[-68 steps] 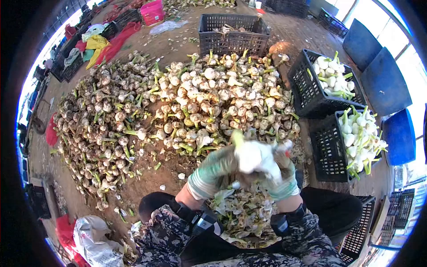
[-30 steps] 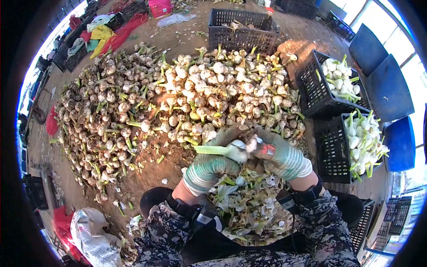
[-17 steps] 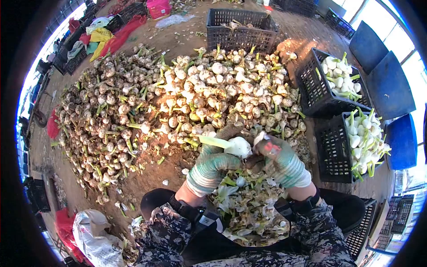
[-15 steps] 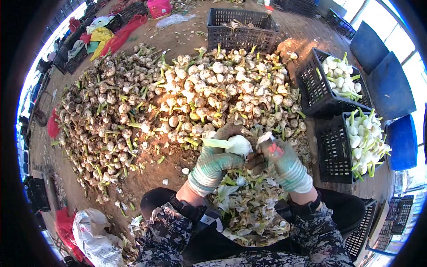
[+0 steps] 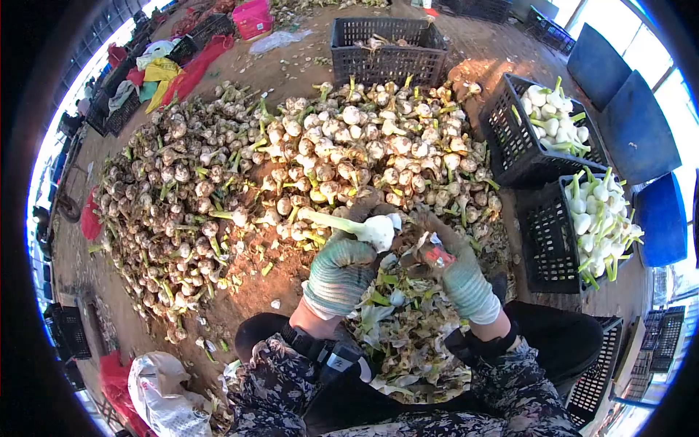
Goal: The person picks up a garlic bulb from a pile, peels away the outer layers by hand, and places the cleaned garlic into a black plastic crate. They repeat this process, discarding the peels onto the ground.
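Note:
My left hand [image 5: 338, 275], in a green-and-white striped glove with dirty fingers, is closed around a peeled white garlic bulb [image 5: 378, 232]. The bulb's pale green stem points up and to the left. Just right of the bulb, my right hand [image 5: 464, 282] wears a matching glove and has its fingers curled in. A small red thing [image 5: 438, 256] shows at those fingers; whether it is a tool's handle or part of the glove I cannot make out. Below both hands, a heap of garlic skins and leaf scraps [image 5: 415, 342] lies between my legs.
A wide pile of unpeeled garlic [image 5: 175, 175] covers the ground ahead. On the right, two black crates [image 5: 542, 237] hold cleaned white bulbs. Another black crate [image 5: 389, 65] stands behind the pile. A white sack [image 5: 164, 397] lies at the lower left, and a pink bucket [image 5: 252, 20] stands far back.
The garlic bulb has shifted slightly left and its stem has tipped upward. My right hand has moved a little lower; the white piece at its fingertips now shows less.

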Action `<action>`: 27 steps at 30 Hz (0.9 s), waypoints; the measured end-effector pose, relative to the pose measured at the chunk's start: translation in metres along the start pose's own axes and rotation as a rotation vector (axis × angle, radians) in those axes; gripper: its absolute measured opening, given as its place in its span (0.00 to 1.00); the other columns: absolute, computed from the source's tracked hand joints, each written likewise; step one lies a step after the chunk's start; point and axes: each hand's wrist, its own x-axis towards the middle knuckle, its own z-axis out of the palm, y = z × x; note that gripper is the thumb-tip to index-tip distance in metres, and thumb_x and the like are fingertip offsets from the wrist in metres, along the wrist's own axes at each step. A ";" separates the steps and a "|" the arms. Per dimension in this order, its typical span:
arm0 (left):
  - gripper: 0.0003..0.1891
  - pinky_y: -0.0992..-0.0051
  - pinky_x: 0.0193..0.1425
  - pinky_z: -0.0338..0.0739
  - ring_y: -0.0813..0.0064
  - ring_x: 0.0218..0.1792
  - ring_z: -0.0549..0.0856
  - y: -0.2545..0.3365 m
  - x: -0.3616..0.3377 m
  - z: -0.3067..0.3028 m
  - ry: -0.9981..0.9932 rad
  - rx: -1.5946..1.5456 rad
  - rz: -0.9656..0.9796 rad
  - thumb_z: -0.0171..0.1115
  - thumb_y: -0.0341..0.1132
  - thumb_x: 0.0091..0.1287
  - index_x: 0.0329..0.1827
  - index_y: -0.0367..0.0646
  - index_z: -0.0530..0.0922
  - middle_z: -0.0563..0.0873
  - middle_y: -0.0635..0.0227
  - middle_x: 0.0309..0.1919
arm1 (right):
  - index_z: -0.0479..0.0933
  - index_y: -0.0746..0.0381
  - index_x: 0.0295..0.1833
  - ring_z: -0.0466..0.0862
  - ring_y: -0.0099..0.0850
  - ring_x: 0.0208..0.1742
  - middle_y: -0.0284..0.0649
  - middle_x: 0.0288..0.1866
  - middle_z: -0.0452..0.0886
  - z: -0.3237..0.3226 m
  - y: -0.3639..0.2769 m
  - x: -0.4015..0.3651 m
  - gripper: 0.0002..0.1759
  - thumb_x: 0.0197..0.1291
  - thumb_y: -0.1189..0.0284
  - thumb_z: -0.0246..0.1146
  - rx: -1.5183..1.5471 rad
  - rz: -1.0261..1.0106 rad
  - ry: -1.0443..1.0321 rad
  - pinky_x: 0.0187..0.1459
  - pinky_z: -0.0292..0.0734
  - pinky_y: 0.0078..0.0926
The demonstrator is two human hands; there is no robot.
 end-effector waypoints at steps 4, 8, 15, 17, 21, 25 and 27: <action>0.25 0.73 0.50 0.71 0.70 0.45 0.77 -0.009 0.003 -0.003 0.077 -0.023 0.026 0.57 0.32 0.52 0.56 0.40 0.67 0.77 0.63 0.45 | 0.62 0.68 0.59 0.70 0.29 0.56 0.43 0.54 0.71 0.041 -0.033 -0.008 0.32 0.48 0.76 0.65 -0.286 -0.106 0.077 0.55 0.67 0.24; 0.23 0.73 0.49 0.72 0.71 0.44 0.77 -0.006 0.004 0.007 0.228 -0.027 0.075 0.52 0.31 0.56 0.58 0.40 0.66 0.76 0.64 0.45 | 0.63 0.68 0.57 0.73 0.28 0.51 0.44 0.53 0.71 0.047 -0.018 0.007 0.30 0.48 0.75 0.65 -0.003 -0.077 0.038 0.52 0.69 0.24; 0.28 0.65 0.48 0.75 0.67 0.37 0.77 -0.002 0.011 -0.009 0.238 0.048 0.182 0.49 0.28 0.50 0.60 0.42 0.65 0.77 0.63 0.40 | 0.73 0.67 0.46 0.79 0.28 0.36 0.41 0.36 0.80 0.028 -0.011 0.018 0.16 0.49 0.79 0.60 -0.192 0.019 0.149 0.36 0.75 0.24; 0.23 0.72 0.39 0.75 0.68 0.34 0.78 0.004 0.015 -0.007 0.090 -0.128 0.183 0.49 0.28 0.56 0.57 0.40 0.66 0.77 0.61 0.33 | 0.73 0.65 0.48 0.80 0.31 0.34 0.42 0.36 0.81 -0.013 0.031 0.032 0.17 0.49 0.80 0.59 -0.759 0.028 0.166 0.35 0.74 0.25; 0.22 0.69 0.34 0.77 0.65 0.30 0.79 0.002 0.027 -0.015 0.203 -0.113 0.114 0.50 0.32 0.60 0.59 0.41 0.63 0.78 0.60 0.32 | 0.70 0.64 0.53 0.80 0.33 0.40 0.45 0.43 0.79 -0.021 0.030 0.029 0.22 0.49 0.81 0.59 -0.898 0.255 -0.055 0.40 0.75 0.25; 0.23 0.72 0.36 0.77 0.68 0.30 0.79 -0.009 0.037 -0.013 0.331 0.052 0.171 0.46 0.27 0.57 0.58 0.41 0.65 0.78 0.61 0.34 | 0.69 0.64 0.51 0.77 0.31 0.48 0.44 0.47 0.76 0.014 -0.024 0.013 0.24 0.45 0.81 0.63 0.118 -0.110 -0.001 0.47 0.73 0.25; 0.25 0.72 0.40 0.77 0.69 0.34 0.79 -0.013 0.040 -0.009 0.300 0.133 0.191 0.45 0.25 0.53 0.58 0.41 0.65 0.78 0.61 0.37 | 0.70 0.65 0.49 0.76 0.28 0.48 0.43 0.47 0.76 0.034 -0.042 0.014 0.24 0.42 0.80 0.66 -0.455 -0.421 -0.058 0.47 0.73 0.26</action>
